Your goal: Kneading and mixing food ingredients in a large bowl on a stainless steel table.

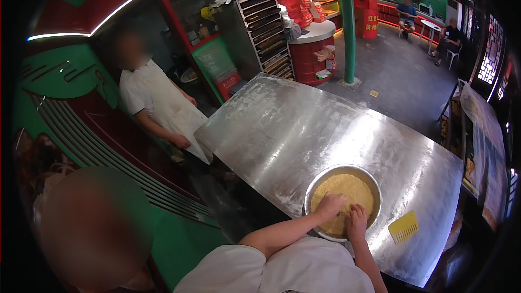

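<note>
A round metal basin point(380, 207) stands near the close edge of the stainless steel table point(276, 130). It holds a yellowish, crumbly or grainy mass point(346, 183). My left hand point(331, 206) is in the basin at the mass, its fingers curled and their tips hidden. Beside it, on the right, my right hand point(357, 219) touches the mass with bent fingers near the basin's near right side. Whether either hand grips any of the mass cannot be told. A yellow toothed plastic scraper point(403, 227) lies flat on the table to the right of the basin.
A person in a white apron point(163, 106) stands at the table's left end; another person's blurred head point(97, 228) is close at my left. Beyond the table are a rack of trays point(266, 28), a red counter point(312, 59) and a green pillar point(349, 28). Plastic-draped shelving point(476, 130) stands right.
</note>
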The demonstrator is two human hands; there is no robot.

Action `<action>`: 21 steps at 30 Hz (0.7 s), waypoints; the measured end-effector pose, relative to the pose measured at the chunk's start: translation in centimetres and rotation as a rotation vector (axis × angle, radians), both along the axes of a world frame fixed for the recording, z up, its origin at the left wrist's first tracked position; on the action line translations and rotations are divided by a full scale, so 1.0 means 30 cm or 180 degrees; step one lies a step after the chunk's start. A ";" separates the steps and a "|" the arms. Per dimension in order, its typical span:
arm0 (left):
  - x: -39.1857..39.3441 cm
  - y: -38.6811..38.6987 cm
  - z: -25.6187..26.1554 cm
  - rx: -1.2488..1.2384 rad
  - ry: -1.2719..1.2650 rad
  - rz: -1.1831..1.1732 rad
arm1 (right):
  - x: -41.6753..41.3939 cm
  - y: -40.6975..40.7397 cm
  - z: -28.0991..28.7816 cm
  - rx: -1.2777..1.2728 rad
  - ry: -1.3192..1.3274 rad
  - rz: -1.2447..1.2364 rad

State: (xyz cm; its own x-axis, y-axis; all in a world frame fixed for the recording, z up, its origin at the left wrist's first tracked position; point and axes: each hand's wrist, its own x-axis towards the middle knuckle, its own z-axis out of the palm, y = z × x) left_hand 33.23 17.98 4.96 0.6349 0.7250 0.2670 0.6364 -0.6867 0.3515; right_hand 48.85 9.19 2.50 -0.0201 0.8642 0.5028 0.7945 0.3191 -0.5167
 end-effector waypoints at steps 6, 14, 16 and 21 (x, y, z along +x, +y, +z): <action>0.012 -0.019 0.014 -0.0019 0.0045 0.0002 | 0.007 -0.016 0.005 0.0023 -0.0045 -0.0126; -0.034 -0.033 0.036 -0.0423 -0.0070 0.0136 | -0.011 -0.018 -0.005 -0.0069 -0.0122 -0.0142; -0.045 -0.013 0.027 -0.0662 -0.0227 0.0266 | -0.021 -0.018 0.000 -0.0156 -0.0220 -0.0213; 0.021 0.027 0.084 0.0169 -0.1156 -0.0246 | -0.007 -0.024 0.009 -0.0276 -0.0242 -0.0233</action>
State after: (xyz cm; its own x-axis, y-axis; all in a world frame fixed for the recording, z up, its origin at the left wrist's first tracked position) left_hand 33.87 18.78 7.47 0.5443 0.6576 0.5208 0.4223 -0.7512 0.5073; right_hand 48.64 8.47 2.79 0.0096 0.9048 0.4257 0.8519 0.2155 -0.4773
